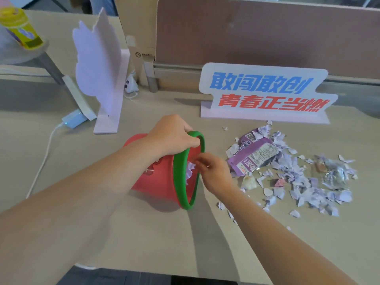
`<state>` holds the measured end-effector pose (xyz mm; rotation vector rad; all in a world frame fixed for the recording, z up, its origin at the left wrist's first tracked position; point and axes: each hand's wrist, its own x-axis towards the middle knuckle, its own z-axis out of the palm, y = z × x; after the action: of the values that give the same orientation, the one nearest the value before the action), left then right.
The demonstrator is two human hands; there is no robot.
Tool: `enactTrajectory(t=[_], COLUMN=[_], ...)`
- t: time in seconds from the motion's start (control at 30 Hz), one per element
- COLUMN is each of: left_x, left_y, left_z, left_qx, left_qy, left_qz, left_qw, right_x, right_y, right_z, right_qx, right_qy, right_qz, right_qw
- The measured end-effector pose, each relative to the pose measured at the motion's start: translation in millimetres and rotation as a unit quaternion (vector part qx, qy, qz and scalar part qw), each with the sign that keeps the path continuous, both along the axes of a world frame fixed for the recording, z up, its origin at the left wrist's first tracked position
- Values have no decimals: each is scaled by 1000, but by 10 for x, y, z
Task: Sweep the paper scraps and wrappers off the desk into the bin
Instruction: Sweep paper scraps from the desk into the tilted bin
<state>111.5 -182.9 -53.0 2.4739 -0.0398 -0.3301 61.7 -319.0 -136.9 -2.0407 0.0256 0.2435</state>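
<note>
I see the red bin (158, 179) tipped on its side mid-desk (144, 239), green rim facing right toward torn paper scraps (298, 182) and a purple wrapper (257, 155). A sign (265, 93) stands far right. My left hand (174, 136) grips the rim; my right hand (213, 173) pinches scraps at the mouth.

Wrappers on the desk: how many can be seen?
2. The purple printed snack wrapper lies beside the red bin's green rim; the clear crinkled plastic wrapper lies farther right. Scraps may hide more.

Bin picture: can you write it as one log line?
left hand grips bin rim, tipped | right hand at mouth | scraps, wrapper on desk
</note>
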Motion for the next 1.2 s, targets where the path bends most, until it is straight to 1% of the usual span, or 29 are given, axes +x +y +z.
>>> enactTrajectory(t=[0.07, 0.13, 0.17, 0.23, 0.3, 0.37, 0.4, 0.5, 0.57, 0.7, 0.77, 0.83, 0.9, 1.03, 1.13, 1.2], left_x=[-16, -50, -70, -108, -158, -194, -202, -235, -266, -328, -356, -389, -415, -469, -528, -576], left_y=[-42, -84, -106, -161, -217, -268, -285, -327, -344, -331, -323, -311, -307, -311, -307, -312], left_z=[-11, -20, -19, -30, -47, -53, -62, -70, -62, -72, -80, -84, -76, -57, -10, 36], left_qx=[0, 0, 5, 12, 12, 16, 14, 29, 37, 28, 26, 18, 10, 1, 1, 8], left_qy=[2, 10, 10, 7, 6, 11, 12, 13, 10, 1, -7, -16, -21, -20, -4, 4], left_qz=[-1, -8, -11, -17, -22, -29, -30, -38, -40, -37, -33, -23, -11, 3, 9, 13], left_qw=[1000, 1000, 1000, 1000, 1000, 999, 999, 999, 998, 999, 999, 999, 1000, 1000, 1000, 1000], right_x=[-170, -439, -577, -846, -1007, -1050, -1039, -951, -858, -730, -708, -669, -622, -504, -479, -448], right_y=[-189, -421, -534, -710, -791, -828, -834, -831, -818, -826, -842, -842, -850, -870, -856, -859], right_z=[-47, -168, -272, -496, -675, -809, -856, -950, -993, -1008, -1016, -1027, -1056, -1063, -1026, -984], right_qx=[-26, -49, -75, -155, -212, -276, -307, -351, -376, -375, -370, -350, -342, -335, -355, -348], right_qy=[-31, -71, -89, -85, -81, -101, -97, -71, -92, -142, -167, -184, -212, -248, -228, -189], right_qz=[-84, -180, -214, -232, -209, -152, -117, -18, 31, 94, 98, 83, 74, 106, 124, 143], right_qw=[996, 980, 970, 957, 951, 944, 940, 934, 922, 911, 909, 915, 912, 903, 898, 907])
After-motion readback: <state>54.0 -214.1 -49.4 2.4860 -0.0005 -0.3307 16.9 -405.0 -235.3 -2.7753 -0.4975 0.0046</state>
